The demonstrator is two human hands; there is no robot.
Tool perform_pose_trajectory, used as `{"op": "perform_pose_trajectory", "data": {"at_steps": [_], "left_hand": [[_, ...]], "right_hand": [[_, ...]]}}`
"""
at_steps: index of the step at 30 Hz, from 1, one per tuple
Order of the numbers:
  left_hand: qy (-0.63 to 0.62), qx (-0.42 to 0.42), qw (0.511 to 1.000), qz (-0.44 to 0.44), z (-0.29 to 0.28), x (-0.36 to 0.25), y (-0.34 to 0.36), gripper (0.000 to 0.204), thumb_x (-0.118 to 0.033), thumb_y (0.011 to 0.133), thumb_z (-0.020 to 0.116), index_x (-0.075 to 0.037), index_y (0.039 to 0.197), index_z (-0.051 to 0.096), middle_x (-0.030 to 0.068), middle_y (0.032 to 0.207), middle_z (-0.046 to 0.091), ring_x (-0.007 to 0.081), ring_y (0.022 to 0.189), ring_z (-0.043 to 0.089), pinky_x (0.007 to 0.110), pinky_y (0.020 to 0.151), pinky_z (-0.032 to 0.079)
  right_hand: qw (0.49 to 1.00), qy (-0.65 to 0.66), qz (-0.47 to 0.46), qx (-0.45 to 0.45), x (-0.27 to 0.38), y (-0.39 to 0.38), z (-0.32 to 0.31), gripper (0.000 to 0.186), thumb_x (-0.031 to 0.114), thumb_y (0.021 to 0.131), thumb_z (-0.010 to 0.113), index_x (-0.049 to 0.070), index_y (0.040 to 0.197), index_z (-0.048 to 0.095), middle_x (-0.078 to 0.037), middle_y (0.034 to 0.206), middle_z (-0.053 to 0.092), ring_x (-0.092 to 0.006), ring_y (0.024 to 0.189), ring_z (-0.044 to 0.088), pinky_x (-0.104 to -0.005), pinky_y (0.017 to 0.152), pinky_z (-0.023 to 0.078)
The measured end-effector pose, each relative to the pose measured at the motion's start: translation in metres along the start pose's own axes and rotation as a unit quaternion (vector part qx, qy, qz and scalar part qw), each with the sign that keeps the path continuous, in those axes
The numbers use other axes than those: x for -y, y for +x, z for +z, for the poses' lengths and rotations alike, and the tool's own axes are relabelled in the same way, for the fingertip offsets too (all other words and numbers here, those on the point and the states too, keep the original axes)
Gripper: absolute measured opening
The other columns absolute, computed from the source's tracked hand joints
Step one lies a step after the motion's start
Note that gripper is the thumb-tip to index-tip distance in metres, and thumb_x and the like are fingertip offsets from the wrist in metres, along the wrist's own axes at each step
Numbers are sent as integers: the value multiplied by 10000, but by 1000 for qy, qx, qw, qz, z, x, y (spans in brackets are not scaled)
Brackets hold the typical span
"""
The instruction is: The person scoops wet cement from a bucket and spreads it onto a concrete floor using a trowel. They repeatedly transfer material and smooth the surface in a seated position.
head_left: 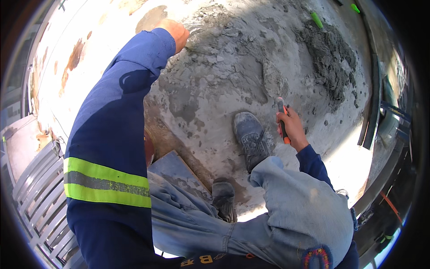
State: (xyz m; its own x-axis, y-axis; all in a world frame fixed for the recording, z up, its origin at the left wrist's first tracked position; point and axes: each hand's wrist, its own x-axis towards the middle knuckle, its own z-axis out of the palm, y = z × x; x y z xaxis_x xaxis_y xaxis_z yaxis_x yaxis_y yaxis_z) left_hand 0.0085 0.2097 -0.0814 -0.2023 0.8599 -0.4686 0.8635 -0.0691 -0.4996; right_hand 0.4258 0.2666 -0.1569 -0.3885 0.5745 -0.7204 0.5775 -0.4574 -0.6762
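While the person crouches over a floor (112, 49) spread with grey mortar (233, 67), the left hand (178, 32) reaches to the far side, its blue sleeve with a reflective yellow-and-grey band stretched out along the left. That hand is pressed against the wet mortar at the far edge of the patch; whether the fingers are wide or closed around something cannot be told. The right hand (293, 127) is closed in a fist around the orange-and-grey handle of a tool (282, 117), held upright just right of the right boot (251, 136). The tool's working end is not visible. The left boot (223, 197) stands nearer, beside a flat grey board (172, 168). A darker heap of mortar (331, 62) lies far right, with a green object (316, 19) just beyond it.
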Motion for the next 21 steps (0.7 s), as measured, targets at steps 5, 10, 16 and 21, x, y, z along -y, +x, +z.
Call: {"op": "perform_pose_trajectory", "data": {"at_steps": [5,10,16,21], "left_hand": [[-160,-191,968,1,7,21,-49,203,-225,936,596,-48,933,696,129,932,668,330,933,667,429,777,540],[-435,-239,852,-167,10,34,-151,261,-257,955,616,0,924,645,122,886,582,334,787,585,405,728,465],[-450,-352,723,-388,58,12,-340,127,-91,972,643,19,923,602,70,914,570,170,842,526,282,780,427],[-409,-274,682,-541,150,-29,-439,169,-119,970,661,14,918,571,68,862,523,148,749,498,279,687,428]], "right_hand": [[993,-59,16,99,-15,7,40,178,154,912,602,23,932,483,-78,734,567,-170,504,565,-319,457,449],[978,71,-11,195,26,91,106,171,161,922,591,30,950,484,-64,730,560,-154,501,552,-308,458,459],[975,101,-23,194,64,77,96,181,178,946,570,25,1003,491,-54,741,560,-128,500,546,-293,448,442],[966,-211,-141,44,88,53,106,253,204,929,575,-22,1017,500,-128,790,617,-231,565,639,-372,529,493]]}}
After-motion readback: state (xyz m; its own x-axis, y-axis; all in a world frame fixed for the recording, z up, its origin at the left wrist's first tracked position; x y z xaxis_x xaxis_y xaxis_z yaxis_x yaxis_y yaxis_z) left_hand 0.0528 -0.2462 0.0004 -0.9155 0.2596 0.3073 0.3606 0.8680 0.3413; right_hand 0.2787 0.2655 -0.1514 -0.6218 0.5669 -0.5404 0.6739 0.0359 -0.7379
